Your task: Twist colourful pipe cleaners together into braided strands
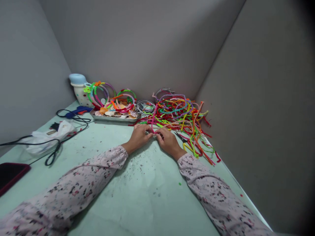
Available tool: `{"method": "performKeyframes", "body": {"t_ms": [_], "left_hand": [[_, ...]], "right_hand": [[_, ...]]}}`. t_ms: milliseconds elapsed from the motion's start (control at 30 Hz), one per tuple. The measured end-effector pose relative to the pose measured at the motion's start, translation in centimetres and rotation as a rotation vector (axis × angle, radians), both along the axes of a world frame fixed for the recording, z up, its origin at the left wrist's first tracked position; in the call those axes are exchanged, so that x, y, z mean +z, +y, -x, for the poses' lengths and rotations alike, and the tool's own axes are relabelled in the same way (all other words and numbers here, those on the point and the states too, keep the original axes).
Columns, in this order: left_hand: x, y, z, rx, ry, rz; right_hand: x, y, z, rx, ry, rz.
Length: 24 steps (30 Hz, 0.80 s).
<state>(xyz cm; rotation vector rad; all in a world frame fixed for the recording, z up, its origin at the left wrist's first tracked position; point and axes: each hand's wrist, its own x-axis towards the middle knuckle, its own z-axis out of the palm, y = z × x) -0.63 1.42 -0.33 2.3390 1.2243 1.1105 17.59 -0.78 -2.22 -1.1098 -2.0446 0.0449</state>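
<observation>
Both hands meet over the middle of the table, pinching a pink pipe cleaner [154, 118] whose free end sticks up between them. My left hand [140, 136] closes thumb and fingers on it from the left. My right hand [168, 140] grips it from the other side, fingertips almost touching the left ones. Just behind the hands spreads a tangled heap of colourful pipe cleaners [177, 109]. Beside my right hand lie scissors [188, 146] with yellow and red handles, partly covered by pipe cleaners.
At the back left, a metal tray [115, 118] holds fuzzy wrapped hoops and scraps. Behind it stands a cup with a blue lid [78, 88]. A plastic bag [49, 139], black cable [59, 144] and phone [12, 175] lie left. Grey walls enclose the table.
</observation>
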Motion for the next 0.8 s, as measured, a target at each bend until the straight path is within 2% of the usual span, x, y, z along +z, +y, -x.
{"method": "performKeyframes", "body": {"t_ms": [233,433,800], "left_hand": [[0.15,-0.18,-0.05,0.011,-0.026,0.025],[-0.12,0.18,-0.04,-0.038,-0.083,0.083],[-0.36,0.36,-0.09,-0.031,-0.105,0.059]], "right_hand": [[0.21,-0.18,0.06,0.014,-0.027,0.011],[0.34,-0.28,0.11,0.013,-0.053,0.006],[0.23,-0.24,0.08,-0.014,-0.035,-0.007]]}}
